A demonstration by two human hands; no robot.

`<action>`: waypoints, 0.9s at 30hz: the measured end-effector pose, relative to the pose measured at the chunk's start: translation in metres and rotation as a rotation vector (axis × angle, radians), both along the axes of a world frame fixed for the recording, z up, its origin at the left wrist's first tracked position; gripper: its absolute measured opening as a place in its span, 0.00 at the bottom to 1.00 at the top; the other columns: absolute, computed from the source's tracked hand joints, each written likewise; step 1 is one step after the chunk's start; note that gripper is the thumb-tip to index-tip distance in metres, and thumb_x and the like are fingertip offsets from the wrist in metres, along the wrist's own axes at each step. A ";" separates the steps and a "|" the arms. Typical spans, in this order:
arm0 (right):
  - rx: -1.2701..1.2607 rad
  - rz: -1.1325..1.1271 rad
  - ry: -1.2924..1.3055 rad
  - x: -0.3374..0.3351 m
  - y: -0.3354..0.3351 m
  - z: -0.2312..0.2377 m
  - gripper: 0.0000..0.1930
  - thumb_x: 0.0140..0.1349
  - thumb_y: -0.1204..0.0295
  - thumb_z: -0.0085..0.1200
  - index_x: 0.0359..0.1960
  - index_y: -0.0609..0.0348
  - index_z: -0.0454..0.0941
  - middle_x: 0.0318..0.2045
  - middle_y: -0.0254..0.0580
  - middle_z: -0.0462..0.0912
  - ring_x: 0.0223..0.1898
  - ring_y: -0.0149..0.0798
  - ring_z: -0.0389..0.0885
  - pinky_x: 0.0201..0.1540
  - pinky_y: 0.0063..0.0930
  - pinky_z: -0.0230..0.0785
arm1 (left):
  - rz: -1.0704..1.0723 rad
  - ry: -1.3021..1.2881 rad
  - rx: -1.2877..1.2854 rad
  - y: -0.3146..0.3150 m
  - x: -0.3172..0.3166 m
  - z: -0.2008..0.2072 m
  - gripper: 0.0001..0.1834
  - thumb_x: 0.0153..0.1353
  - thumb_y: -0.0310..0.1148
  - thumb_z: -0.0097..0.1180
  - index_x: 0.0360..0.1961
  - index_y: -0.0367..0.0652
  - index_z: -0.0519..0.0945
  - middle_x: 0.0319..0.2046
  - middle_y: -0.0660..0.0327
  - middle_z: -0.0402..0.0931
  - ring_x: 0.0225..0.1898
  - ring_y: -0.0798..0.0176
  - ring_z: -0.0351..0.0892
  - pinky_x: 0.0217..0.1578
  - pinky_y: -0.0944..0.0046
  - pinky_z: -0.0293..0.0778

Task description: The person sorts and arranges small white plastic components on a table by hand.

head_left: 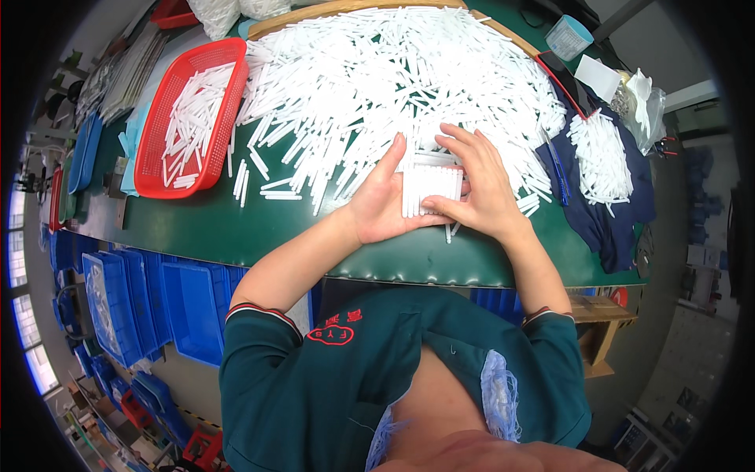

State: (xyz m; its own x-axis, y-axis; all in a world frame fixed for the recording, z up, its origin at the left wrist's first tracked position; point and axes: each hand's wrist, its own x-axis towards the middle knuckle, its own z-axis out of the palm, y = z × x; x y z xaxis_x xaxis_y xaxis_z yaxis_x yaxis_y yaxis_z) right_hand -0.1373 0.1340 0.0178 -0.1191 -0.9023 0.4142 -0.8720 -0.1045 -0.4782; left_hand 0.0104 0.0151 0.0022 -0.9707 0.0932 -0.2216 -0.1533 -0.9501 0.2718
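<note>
Head view shows two bare hands meeting over the near part of a green desk (330, 259), with a neat row of white sticks (431, 191) between them, the sticks set side by side and pointing roughly twelve to six o'clock. The left hand (381, 200) grasps the row from below, its palm turned up and its thumb raised toward one o'clock, clear of the sticks; most of its fingers are hidden underneath. The right hand (480, 185) grasps the same row from the three o'clock side, thumb pressed on the near part of its face and fingers arched toward eleven o'clock. Just beside the hands at six o'clock, a couple of loose sticks (450, 233) lie on the desk. Taking the row as the centre of the dial, a broad pile of white sticks (393, 71) spreads at twelve o'clock, with a wooden strip (346, 7) along its far edge. Between nine and ten o'clock stands a red perforated basket (148, 153), partly filled with similar sticks (197, 118). Toward three o'clock, a dark blue cloth (602, 236) bears a smaller heap of sticks (602, 157), with a blue pen-like item (563, 186) near its left edge. Between one and two o'clock sits a light blue tub (569, 38). Blue crates (193, 311) stand below desk level at eight o'clock.
</note>
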 end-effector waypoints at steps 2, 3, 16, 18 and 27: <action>0.017 -0.012 -0.015 -0.001 0.000 -0.001 0.39 0.40 0.54 0.68 0.55 0.57 0.69 0.58 0.46 0.69 0.58 0.50 0.68 0.63 0.53 0.53 | 0.023 -0.022 -0.038 0.001 0.000 0.004 0.49 0.59 0.72 0.28 0.66 0.39 0.57 0.61 0.51 0.63 0.62 0.52 0.65 0.61 0.49 0.61; 0.017 -0.020 -0.031 -0.001 0.001 -0.001 0.39 0.40 0.55 0.68 0.55 0.57 0.68 0.58 0.47 0.69 0.58 0.50 0.68 0.63 0.52 0.53 | 0.023 -0.022 -0.039 0.001 0.000 0.004 0.49 0.59 0.72 0.28 0.66 0.39 0.57 0.61 0.51 0.63 0.62 0.52 0.65 0.61 0.49 0.61; 0.001 -0.009 -0.034 -0.003 0.002 0.002 0.35 0.41 0.56 0.67 0.54 0.55 0.71 0.58 0.47 0.68 0.58 0.51 0.68 0.63 0.54 0.52 | 0.024 0.048 0.000 -0.001 -0.001 0.004 0.50 0.59 0.72 0.26 0.67 0.38 0.55 0.63 0.49 0.61 0.64 0.52 0.61 0.62 0.47 0.57; -0.010 -0.014 -0.022 -0.003 0.002 0.003 0.36 0.41 0.55 0.67 0.54 0.54 0.72 0.58 0.46 0.68 0.59 0.51 0.67 0.64 0.55 0.50 | 0.025 0.053 0.000 -0.001 -0.001 0.002 0.50 0.59 0.72 0.26 0.67 0.38 0.55 0.63 0.50 0.61 0.64 0.52 0.62 0.62 0.47 0.58; 0.004 -0.061 0.093 0.014 0.000 0.000 0.40 0.39 0.51 0.68 0.56 0.51 0.70 0.59 0.45 0.66 0.64 0.50 0.61 0.65 0.58 0.42 | 0.002 -0.094 -0.148 0.011 -0.004 -0.003 0.51 0.57 0.74 0.29 0.67 0.41 0.53 0.64 0.54 0.58 0.64 0.53 0.60 0.62 0.51 0.58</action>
State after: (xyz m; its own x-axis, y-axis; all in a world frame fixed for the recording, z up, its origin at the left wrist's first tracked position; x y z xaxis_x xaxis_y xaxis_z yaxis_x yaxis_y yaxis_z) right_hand -0.1230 0.1340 0.0181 -0.1353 -0.8961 0.4227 -0.9175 -0.0478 -0.3949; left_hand 0.0063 0.0265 -0.0006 -0.9453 0.0505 -0.3223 -0.1823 -0.9011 0.3934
